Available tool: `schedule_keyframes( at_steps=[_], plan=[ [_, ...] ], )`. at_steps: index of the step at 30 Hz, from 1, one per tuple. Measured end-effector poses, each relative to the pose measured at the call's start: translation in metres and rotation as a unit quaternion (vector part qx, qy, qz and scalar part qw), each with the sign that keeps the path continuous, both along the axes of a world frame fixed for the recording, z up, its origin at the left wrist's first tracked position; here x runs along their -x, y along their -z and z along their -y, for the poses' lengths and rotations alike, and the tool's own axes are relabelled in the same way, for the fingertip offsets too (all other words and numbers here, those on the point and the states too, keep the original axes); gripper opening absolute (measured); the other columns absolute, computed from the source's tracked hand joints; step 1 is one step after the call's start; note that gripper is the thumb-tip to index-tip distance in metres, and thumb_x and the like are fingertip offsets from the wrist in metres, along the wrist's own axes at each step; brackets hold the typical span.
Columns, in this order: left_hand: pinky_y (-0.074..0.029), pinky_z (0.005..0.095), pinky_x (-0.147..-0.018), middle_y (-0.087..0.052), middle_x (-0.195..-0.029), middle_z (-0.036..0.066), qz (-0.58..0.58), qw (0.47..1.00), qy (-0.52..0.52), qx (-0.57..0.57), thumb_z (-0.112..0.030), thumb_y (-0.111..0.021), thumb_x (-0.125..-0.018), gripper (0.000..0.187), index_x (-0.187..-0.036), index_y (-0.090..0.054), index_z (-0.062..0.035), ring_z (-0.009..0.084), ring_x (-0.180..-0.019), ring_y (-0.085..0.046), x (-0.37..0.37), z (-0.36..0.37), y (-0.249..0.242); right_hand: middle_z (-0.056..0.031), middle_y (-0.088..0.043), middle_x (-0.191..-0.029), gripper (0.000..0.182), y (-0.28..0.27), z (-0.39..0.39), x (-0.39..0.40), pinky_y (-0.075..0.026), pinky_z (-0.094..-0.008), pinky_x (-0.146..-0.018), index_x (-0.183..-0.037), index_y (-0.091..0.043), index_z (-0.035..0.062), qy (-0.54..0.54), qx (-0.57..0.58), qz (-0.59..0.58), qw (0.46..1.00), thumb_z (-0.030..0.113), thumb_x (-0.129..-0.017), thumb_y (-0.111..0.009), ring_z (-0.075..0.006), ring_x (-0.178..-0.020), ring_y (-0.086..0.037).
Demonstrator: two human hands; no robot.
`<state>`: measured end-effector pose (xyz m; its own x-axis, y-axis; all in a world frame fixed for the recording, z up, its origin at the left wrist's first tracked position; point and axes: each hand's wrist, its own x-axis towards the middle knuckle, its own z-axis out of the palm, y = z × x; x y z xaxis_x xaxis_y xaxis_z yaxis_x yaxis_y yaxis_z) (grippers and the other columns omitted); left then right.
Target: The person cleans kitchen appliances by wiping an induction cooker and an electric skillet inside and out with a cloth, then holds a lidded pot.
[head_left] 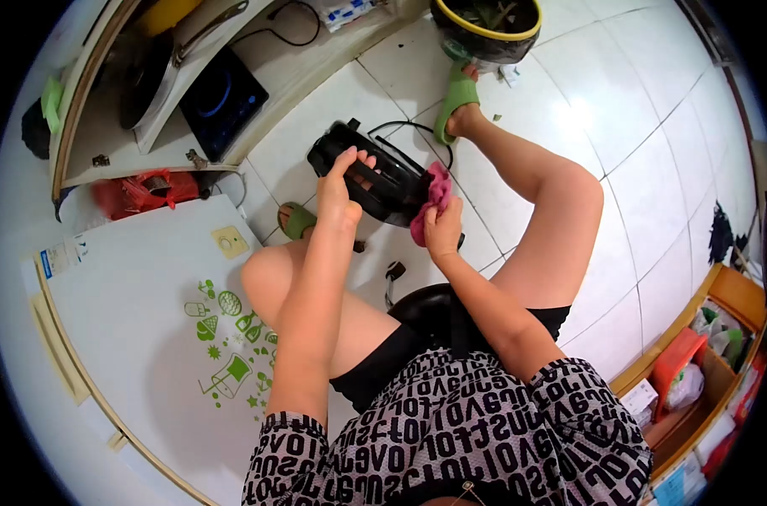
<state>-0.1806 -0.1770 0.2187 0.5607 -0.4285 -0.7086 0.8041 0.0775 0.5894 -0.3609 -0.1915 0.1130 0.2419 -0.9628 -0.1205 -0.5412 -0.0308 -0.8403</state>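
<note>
Between my knees is a black appliance (392,190) with a handle and a cord, tilted above the tiled floor. My left hand (343,181) is wrapped round its handle near the upper left end. At the appliance's right end my right hand (444,226) grips a pink cloth (435,202), which is pressed against the black surface. The cord (413,125) curls behind the appliance, and a plug (395,271) shows below it. The appliance's underside is hidden.
A bin with a yellow rim (493,34) stands by my green slipper (457,101). A white fridge (147,320) with green prints is at the left, below a shelf holding a black cooktop (225,103). An open wooden drawer (705,379) is at the right.
</note>
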Motion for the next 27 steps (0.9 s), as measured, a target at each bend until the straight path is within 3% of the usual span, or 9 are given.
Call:
schedule_keyframes(
  at_steps=[5,9,11,12,13,16,19,23,27],
  plan=[
    [-0.052,0.0402,-0.085,-0.06,-0.088,0.005,-0.041,0.991,-0.105,0.071,-0.013,-0.069,-0.084,0.013,-0.09,-0.06,-0.0069,0.0201,-0.085,-0.061,0.023,0.003,0.006,-0.0193,-0.051,-0.101,0.028,-0.062,-0.008,-0.032,-0.043,-0.0462,-0.081,-0.107,-0.049,0.0036,0.062,0.113,0.117,0.985,0.011,-0.08,-0.056,-0.0396,-0.093,-0.053],
    [-0.051,0.0391,-0.088,-0.058,-0.085,0.002,-0.064,0.984,-0.144,0.083,-0.016,-0.067,-0.086,0.012,-0.087,-0.058,-0.0089,0.0178,-0.085,-0.06,0.028,-0.005,0.01,-0.0191,-0.052,-0.103,0.03,0.007,0.012,-0.009,-0.044,-0.0486,-0.08,-0.109,-0.049,0.0048,0.019,0.09,0.052,0.994,0.01,-0.08,-0.055,-0.0404,-0.09,-0.054],
    [-0.05,0.0392,-0.09,-0.057,-0.085,0.002,-0.063,0.984,-0.147,0.074,-0.016,-0.066,-0.088,0.011,-0.086,-0.057,-0.0092,0.0172,-0.085,-0.059,0.029,-0.004,0.006,-0.0201,-0.052,-0.104,0.031,0.032,0.017,0.002,-0.045,-0.0509,-0.078,-0.11,-0.049,0.0052,0.125,0.002,-0.059,0.99,0.011,-0.081,-0.054,-0.0412,-0.089,-0.054],
    [-0.05,0.0391,-0.091,-0.057,-0.086,0.002,-0.053,0.985,-0.143,0.076,-0.016,-0.065,-0.088,0.012,-0.086,-0.056,-0.009,0.0171,-0.085,-0.059,0.029,-0.003,0.006,-0.0202,-0.054,-0.106,0.029,0.034,0.029,0.006,-0.045,-0.049,-0.08,-0.11,-0.05,0.0028,0.127,-0.131,-0.082,0.98,0.012,-0.083,-0.052,-0.0404,-0.09,-0.056],
    [-0.049,0.039,-0.092,-0.057,-0.086,0.002,-0.044,0.986,-0.139,0.077,-0.016,-0.065,-0.088,0.012,-0.086,-0.056,-0.0088,0.017,-0.086,-0.058,0.029,-0.003,0.005,-0.0202,-0.054,-0.106,0.029,0.035,0.029,0.004,-0.045,-0.049,-0.08,-0.11,-0.05,0.0028,0.131,-0.133,-0.082,0.979,0.012,-0.083,-0.052,-0.0404,-0.09,-0.056],
    [-0.049,0.0385,-0.094,-0.057,-0.087,0.003,-0.027,0.987,-0.149,0.06,-0.018,-0.066,-0.089,0.014,-0.086,-0.056,-0.0086,0.017,-0.086,-0.058,0.036,0.002,-0.004,-0.0184,-0.057,-0.103,0.024,0.014,0.021,-0.019,-0.043,-0.0439,-0.086,-0.104,-0.055,0.0009,0.203,-0.098,0.15,0.963,0.011,-0.082,-0.054,-0.036,-0.094,-0.056],
    [-0.048,0.0381,-0.095,-0.057,-0.088,0.003,-0.025,0.987,-0.152,0.047,-0.02,-0.066,-0.089,0.015,-0.088,-0.057,-0.0083,0.0168,-0.087,-0.058,0.039,-0.006,-0.003,-0.0189,-0.058,-0.096,0.026,-0.037,0.018,-0.041,-0.044,-0.0429,-0.085,-0.104,-0.058,0.0035,0.142,0.056,0.108,0.982,0.013,-0.08,-0.054,-0.0367,-0.094,-0.055],
    [-0.047,0.0381,-0.096,-0.058,-0.088,0.002,-0.052,0.987,-0.139,0.067,-0.022,-0.065,-0.09,0.017,-0.09,-0.056,-0.0077,0.0159,-0.088,-0.058,0.036,-0.01,0.0,-0.0183,-0.061,-0.094,0.025,0.014,0.06,-0.031,-0.046,-0.0431,-0.082,-0.101,-0.061,0.0069,0.233,-0.106,0.013,0.966,0.018,-0.081,-0.052,-0.0374,-0.092,-0.059],
    [-0.046,0.0352,-0.098,-0.06,-0.085,0.003,-0.065,0.984,-0.159,0.041,-0.025,-0.065,-0.09,0.02,-0.085,-0.055,-0.0081,0.0163,-0.088,-0.059,0.038,-0.007,-0.006,-0.0172,-0.066,-0.091,0.026,0.082,0.098,-0.012,-0.047,-0.0398,-0.082,-0.102,-0.063,0.0049,0.189,-0.267,-0.015,0.945,0.017,-0.081,-0.055,-0.0333,-0.089,-0.063]
  ],
)
